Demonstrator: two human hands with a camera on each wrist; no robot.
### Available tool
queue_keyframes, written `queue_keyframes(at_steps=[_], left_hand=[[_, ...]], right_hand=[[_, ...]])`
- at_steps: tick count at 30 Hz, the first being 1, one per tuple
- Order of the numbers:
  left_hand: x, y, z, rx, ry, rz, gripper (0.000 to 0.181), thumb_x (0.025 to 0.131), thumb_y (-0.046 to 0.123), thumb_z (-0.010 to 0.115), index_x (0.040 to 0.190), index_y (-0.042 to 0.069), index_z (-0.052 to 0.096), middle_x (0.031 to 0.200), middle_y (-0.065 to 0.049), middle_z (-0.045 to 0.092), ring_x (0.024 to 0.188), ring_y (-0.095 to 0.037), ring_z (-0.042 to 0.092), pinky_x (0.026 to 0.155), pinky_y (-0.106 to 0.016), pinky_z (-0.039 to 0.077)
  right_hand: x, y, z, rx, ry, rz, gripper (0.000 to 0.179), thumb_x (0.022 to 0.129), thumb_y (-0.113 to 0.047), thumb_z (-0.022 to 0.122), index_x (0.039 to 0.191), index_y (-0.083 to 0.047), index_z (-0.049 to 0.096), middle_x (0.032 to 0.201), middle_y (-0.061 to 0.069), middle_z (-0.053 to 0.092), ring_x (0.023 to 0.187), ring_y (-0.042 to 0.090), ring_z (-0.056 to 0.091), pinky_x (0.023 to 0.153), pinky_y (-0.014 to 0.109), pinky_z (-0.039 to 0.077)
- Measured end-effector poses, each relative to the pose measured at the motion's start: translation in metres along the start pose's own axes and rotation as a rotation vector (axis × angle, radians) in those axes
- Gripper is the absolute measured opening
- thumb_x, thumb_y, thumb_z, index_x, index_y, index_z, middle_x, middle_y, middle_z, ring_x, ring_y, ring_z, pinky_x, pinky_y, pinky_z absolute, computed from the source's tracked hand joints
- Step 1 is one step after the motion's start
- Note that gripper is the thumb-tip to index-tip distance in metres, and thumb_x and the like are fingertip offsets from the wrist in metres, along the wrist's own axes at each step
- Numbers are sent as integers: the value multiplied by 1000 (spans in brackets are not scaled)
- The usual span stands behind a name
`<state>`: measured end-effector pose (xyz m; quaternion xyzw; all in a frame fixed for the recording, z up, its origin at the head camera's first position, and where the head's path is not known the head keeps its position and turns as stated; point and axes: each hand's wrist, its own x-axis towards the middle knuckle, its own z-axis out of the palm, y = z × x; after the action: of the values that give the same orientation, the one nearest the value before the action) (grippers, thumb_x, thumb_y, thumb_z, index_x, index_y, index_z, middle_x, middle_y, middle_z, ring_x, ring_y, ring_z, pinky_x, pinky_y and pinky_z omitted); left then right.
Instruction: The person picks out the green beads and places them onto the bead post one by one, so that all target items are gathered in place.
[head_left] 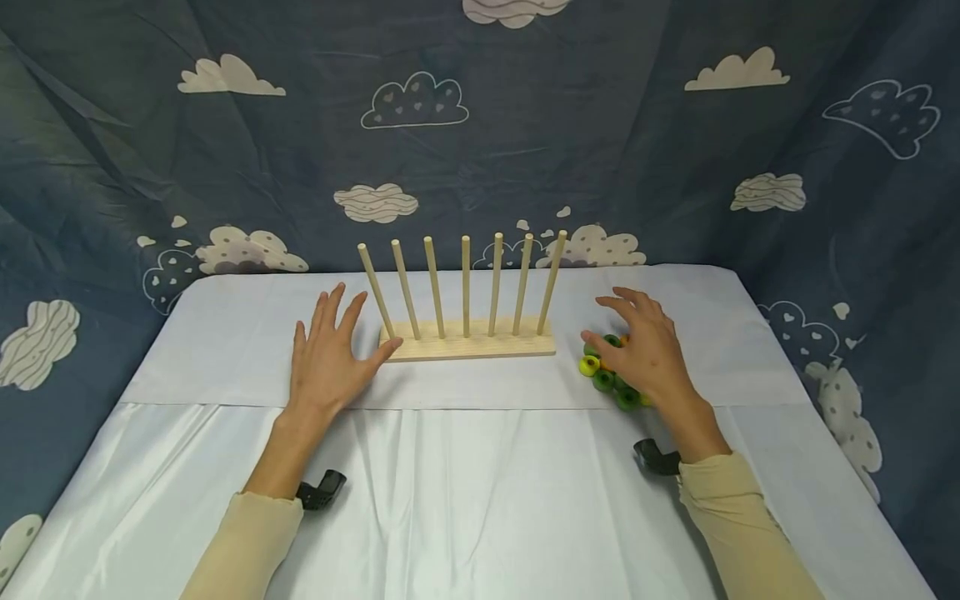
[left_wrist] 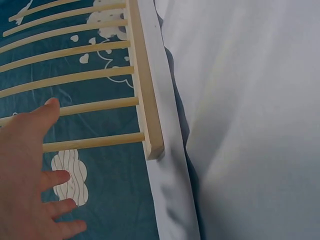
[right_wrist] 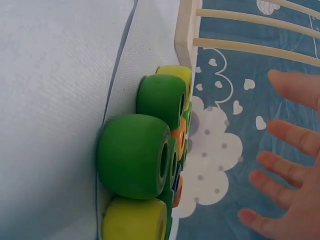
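A pale wooden rack point(head_left: 480, 347) with several upright pegs point(head_left: 466, 287) stands toward the back of the white table. My left hand point(head_left: 330, 367) is at its left end, fingers spread, the thumb overlapping the base's corner in the head view; it holds nothing. My right hand point(head_left: 647, 350) hovers over a cluster of beads to the right of the rack, fingers apart and nothing in them. Green beads point(right_wrist: 134, 156), yellow beads point(right_wrist: 135, 220) and orange ones, each with a hole, lie together; the hand hides part of them in the head view. All pegs are bare.
White cloth covers the table point(head_left: 465, 500), with a seam running across it in front of the rack. A dark blue curtain point(head_left: 570, 125) with cloud prints hangs right behind the table. Black wrist cameras point(head_left: 321, 490) sit under both wrists.
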<state>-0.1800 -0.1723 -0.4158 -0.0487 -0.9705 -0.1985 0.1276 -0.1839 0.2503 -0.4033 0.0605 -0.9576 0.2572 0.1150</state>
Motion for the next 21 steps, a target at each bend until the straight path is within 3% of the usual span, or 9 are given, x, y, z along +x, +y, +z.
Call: queue_keyframes(at_steps=[7, 10, 14, 17, 21], left_hand=[[3, 5, -2, -172, 49, 12, 70, 98, 52, 67, 154, 13, 50, 167, -11, 38, 154, -38, 37, 114, -69, 44], [4, 4, 0, -264, 49, 3, 62, 102, 45, 65, 153, 12, 51, 165, -11, 41, 152, -39, 39, 113, -69, 46], [5, 2, 4, -383, 53, -5, 54, 104, 36, 65, 151, 11, 53, 161, -14, 45, 152, -38, 41, 121, -63, 41], [6, 1, 6, -454, 62, -4, 51, 104, 31, 66, 149, 10, 55, 158, -15, 49, 150, -37, 44, 117, -62, 46], [8, 2, 7, -540, 68, -6, 47, 104, 26, 66, 146, 8, 57, 154, -15, 53, 147, -36, 48, 110, -61, 53]], right_hand=[[-1, 7, 1, 98, -24, -30, 46, 93, -17, 80, 135, -5, 65, 148, 22, 55, 139, 46, 45, 115, 70, 39], [-2, 9, 1, 101, -60, -29, 45, 92, -13, 79, 134, -6, 65, 145, 21, 57, 135, 44, 47, 111, 69, 43], [-2, 11, 0, 89, -113, -23, 45, 92, -10, 78, 135, -9, 65, 143, 18, 58, 119, 40, 53, 96, 59, 52], [-2, 13, 2, 82, -137, -15, 45, 92, -8, 77, 135, -9, 65, 142, 18, 58, 110, 39, 55, 88, 52, 54], [-2, 17, 4, 91, -166, 5, 46, 92, -4, 75, 136, -8, 64, 139, 19, 59, 109, 40, 57, 90, 53, 55]])
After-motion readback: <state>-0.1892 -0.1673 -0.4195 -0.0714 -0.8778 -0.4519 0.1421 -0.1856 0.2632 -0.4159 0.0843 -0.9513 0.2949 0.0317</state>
